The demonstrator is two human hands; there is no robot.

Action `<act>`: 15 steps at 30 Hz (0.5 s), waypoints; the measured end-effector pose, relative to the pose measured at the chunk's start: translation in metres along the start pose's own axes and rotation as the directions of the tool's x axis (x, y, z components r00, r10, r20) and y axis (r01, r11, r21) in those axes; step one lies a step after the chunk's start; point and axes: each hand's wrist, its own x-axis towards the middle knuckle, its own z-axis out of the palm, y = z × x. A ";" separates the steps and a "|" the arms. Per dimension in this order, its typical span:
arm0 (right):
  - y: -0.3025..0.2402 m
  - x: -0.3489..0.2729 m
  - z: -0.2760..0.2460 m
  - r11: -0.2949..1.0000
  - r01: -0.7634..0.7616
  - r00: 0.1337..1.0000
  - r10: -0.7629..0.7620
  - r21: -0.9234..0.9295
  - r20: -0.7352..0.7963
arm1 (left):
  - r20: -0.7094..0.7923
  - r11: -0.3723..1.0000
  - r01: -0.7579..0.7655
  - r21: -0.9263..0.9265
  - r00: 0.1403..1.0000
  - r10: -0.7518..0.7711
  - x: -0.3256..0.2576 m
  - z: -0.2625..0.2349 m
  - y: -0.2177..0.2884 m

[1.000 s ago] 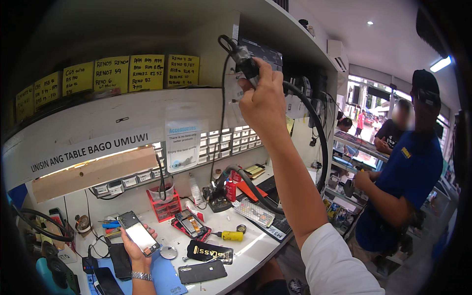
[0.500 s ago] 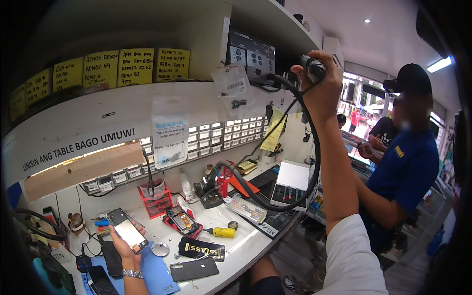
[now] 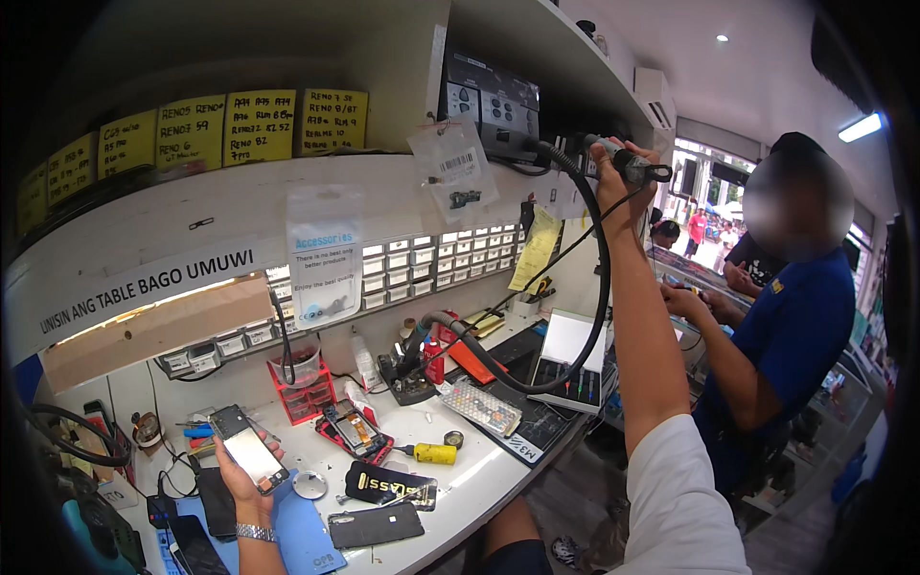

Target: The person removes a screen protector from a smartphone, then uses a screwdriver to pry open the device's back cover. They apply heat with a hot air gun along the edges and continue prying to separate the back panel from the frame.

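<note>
- Left hand (image 3: 247,484): low at near left above the white worktop (image 3: 460,484), fingers wrapped round the lower half of a smartphone (image 3: 249,448). Phone tilted, pale screen facing up toward the camera. Metal watch (image 3: 254,532) on that wrist.
- Right hand (image 3: 618,182): raised high at far right, level with the upper shelf (image 3: 537,38). Fingers closed on the grip of a hot-air handpiece (image 3: 623,163), its tip pointing right.
- Thick black hose (image 3: 537,379) hangs from the handpiece in a deep loop, dips toward the worktop, then runs left to the cluster of tools by a red bottle (image 3: 434,359).
- On the worktop just right of the phone: an opened handset in a red frame (image 3: 353,431), a yellow cylindrical tool (image 3: 431,453), a round metal disc (image 3: 310,485), two dark back covers (image 3: 383,505).
- Blue mat (image 3: 302,537) under the left wrist; black mat (image 3: 522,422) with a white parts tray (image 3: 484,407) farther right.
- Back wall: rows of small parts drawers (image 3: 422,264), yellow handwritten notes (image 3: 259,125) above.
- Another person in a blue shirt (image 3: 795,335) stands at far right, hands at a counter, well apart from the raised handpiece.
</note>
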 end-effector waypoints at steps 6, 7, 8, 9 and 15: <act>0.012 -0.012 -0.011 0.982 -0.031 0.999 0.036 -0.188 0.021 | -0.004 1.000 -0.013 0.018 1.000 0.013 -0.002 0.002 0.000; 0.007 -0.015 -0.012 0.977 -0.066 0.997 0.073 -0.201 0.025 | -0.011 1.000 -0.017 0.022 1.000 0.017 -0.003 0.003 0.002; -0.004 -0.019 -0.015 0.971 -0.101 0.994 0.109 -0.218 0.028 | -0.009 1.000 -0.019 0.024 1.000 0.019 -0.003 0.003 0.004; -0.011 -0.023 -0.015 0.963 -0.135 0.989 0.146 -0.235 0.030 | -0.006 0.999 -0.021 0.026 1.000 0.021 -0.003 0.001 0.005; -0.008 -0.044 -0.026 0.961 -0.177 0.984 0.173 -0.214 -0.039 | -0.030 1.000 0.004 0.024 1.000 -0.003 0.000 -0.002 0.003</act>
